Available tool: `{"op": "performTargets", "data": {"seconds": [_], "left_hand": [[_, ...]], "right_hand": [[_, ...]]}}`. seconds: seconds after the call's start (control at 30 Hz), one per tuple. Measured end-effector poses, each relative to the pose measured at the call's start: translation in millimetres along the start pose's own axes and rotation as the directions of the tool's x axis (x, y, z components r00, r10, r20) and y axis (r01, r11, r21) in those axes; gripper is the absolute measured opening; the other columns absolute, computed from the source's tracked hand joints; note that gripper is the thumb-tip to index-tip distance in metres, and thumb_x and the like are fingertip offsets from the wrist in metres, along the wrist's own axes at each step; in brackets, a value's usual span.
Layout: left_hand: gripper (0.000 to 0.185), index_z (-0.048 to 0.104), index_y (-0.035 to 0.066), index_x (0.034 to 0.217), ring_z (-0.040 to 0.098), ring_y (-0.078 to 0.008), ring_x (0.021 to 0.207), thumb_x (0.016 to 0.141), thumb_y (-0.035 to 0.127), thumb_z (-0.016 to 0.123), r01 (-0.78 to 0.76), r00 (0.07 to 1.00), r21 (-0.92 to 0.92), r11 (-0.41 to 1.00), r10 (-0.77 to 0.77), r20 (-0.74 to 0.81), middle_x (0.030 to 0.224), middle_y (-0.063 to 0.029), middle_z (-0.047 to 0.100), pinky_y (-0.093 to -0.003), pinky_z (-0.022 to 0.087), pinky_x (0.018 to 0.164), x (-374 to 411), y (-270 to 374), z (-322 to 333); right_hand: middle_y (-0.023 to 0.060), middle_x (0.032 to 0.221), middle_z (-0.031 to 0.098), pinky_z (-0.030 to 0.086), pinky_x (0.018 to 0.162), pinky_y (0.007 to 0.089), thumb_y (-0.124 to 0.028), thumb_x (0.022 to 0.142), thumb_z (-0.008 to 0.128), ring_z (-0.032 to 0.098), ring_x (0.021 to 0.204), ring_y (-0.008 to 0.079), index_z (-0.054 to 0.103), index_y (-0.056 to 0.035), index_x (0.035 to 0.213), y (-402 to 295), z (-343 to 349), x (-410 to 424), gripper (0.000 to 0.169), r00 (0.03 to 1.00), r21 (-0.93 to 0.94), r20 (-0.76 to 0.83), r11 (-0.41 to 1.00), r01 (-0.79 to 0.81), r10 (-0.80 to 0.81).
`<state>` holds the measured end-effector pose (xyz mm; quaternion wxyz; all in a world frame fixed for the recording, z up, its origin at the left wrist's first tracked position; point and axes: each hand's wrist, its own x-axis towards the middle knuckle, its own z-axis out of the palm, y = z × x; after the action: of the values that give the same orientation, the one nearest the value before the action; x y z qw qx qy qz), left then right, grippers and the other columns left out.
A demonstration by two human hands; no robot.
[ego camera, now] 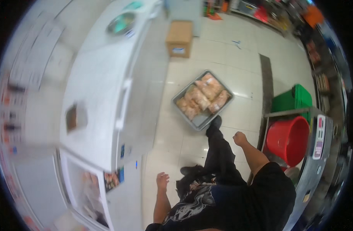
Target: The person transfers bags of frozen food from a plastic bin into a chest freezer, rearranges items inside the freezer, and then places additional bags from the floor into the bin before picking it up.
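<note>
My left hand (163,180) hangs low beside the white chest freezers, its fingers apart and nothing in it. On the other side, my right hand (240,139) is held out over the floor with the fingers curled in; no object shows in it. Ahead of my feet, a grey plastic tray (197,122) rests at an angle on the tiles, my front shoe at its near edge. Several clear bags of pale pinkish food, possibly raw meat (197,97), lie in the tray.
A cardboard box (179,40) stands beyond the tray. The closed white freezer (98,66) runs along the left, and an open freezer (102,199) holding bagged goods is nearer. Right are a red bucket (289,141), a green bin (292,99) and a metal-framed bench scale or machine (319,144).
</note>
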<state>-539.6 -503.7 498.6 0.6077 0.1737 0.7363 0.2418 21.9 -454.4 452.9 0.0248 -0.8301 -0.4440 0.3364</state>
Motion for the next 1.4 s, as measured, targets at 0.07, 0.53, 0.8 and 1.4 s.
{"op": "performTargets", "data": {"seconds": [0.07, 0.53, 0.8, 1.4], "left_hand": [[0.036, 0.057, 0.007, 0.118, 0.064, -0.0223, 0.08, 0.085, 0.019, 0.066, 0.151, 0.988, -0.001, 0.989, -0.151, -0.034, 0.102, -0.012, 0.067, -0.0349, 0.051, 0.065, -36, -79, -37], [0.04, 0.057, 0.013, 0.105, 0.061, -0.025, 0.075, 0.096, 0.045, 0.036, -0.056, 0.68, -0.899, 0.434, -0.643, -0.352, 0.094, -0.0085, 0.064, -0.0393, 0.047, 0.06, -243, -413, -178], [0.024, 0.055, -0.002, 0.113, 0.066, -0.0216, 0.083, 0.092, 0.009, 0.054, -0.365, 0.4, -0.709, 0.604, -0.585, -0.705, 0.099, -0.0138, 0.066, -0.0306, 0.053, 0.065, -192, -218, -252], [0.073, 0.044, 0.003, 0.136, 0.043, -0.0379, 0.129, 0.073, 0.024, 0.076, -0.261, 0.731, 0.893, 0.367, 0.679, -0.066, 0.135, -0.0231, 0.05, -0.0487, 0.037, 0.106, 305, 228, -690]], "right_hand": [[0.0257, 0.098, 0.066, 0.049, 0.088, 0.0496, -0.022, 0.083, 0.054, 0.062, 0.098, 0.043, 0.066, 0.0033, 0.09, -33, 25, -27, 0.029, 0.99, -0.158, 0.067, 0.978, 0.133, -0.124], [0.0186, 0.119, 0.06, 0.048, 0.088, 0.0404, -0.045, 0.096, 0.056, 0.059, 0.109, 0.0291, 0.034, -0.0042, 0.148, -516, 198, -167, 0.07, 0.828, 0.531, 0.285, 0.799, 0.283, -0.483], [0.0158, 0.132, 0.05, 0.048, 0.093, 0.0433, -0.054, 0.098, 0.047, 0.053, 0.115, 0.0272, 0.034, -0.0022, 0.147, -622, 249, -213, 0.073, 0.873, 0.711, 0.279, 0.697, 0.093, -0.4], [0.0114, 0.077, 0.064, 0.05, 0.054, 0.0316, -0.036, 0.096, 0.053, 0.063, 0.065, 0.0174, 0.063, 0.003, 0.091, -437, 326, -426, 0.04, 0.997, -0.114, 0.064, 0.993, 0.04, -0.033]]}}
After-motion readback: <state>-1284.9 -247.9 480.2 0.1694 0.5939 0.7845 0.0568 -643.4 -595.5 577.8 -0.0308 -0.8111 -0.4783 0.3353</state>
